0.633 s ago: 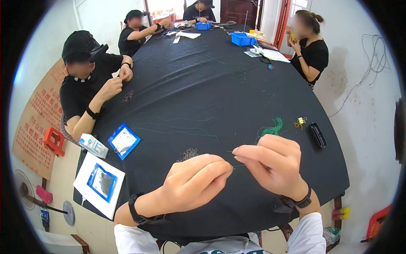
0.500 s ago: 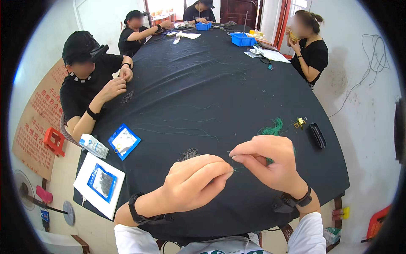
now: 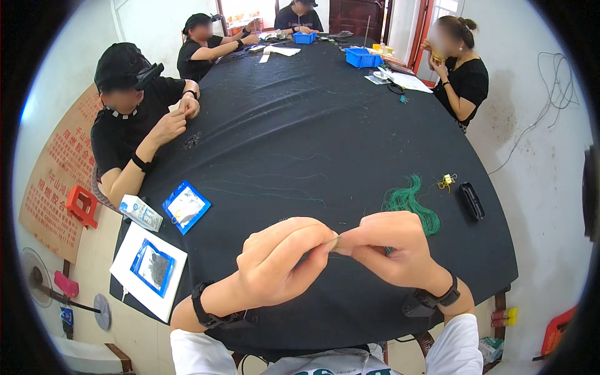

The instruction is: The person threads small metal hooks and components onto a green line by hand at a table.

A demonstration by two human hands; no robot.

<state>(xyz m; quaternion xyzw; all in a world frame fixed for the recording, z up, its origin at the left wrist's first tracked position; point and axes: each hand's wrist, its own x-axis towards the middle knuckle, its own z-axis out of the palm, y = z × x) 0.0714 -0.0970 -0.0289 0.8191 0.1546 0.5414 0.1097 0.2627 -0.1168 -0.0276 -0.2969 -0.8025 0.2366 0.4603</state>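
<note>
Over the near part of the black-covered table, my left hand and my right hand meet fingertip to fingertip. The left thumb and forefinger are pinched on a green thread, of which only a tiny bit shows. My right hand is closed in a pinch against it, and what lies between its fingers is too small to make out. Just beyond the right hand lies a loose bundle of green threads. A pile of small dark wire pieces beyond the left hand is almost wholly hidden by it.
On the left are a blue-edged packet, a small white box and a white tablet-like slab bearing another packet. A yellow binder clip and a black case lie to the right. Several people sit around the table.
My hands have come together, closing the small gap between their fingertips. The left hand now covers most of the dark pile, and more of the green bundle shows. The view has shifted slightly.
</note>
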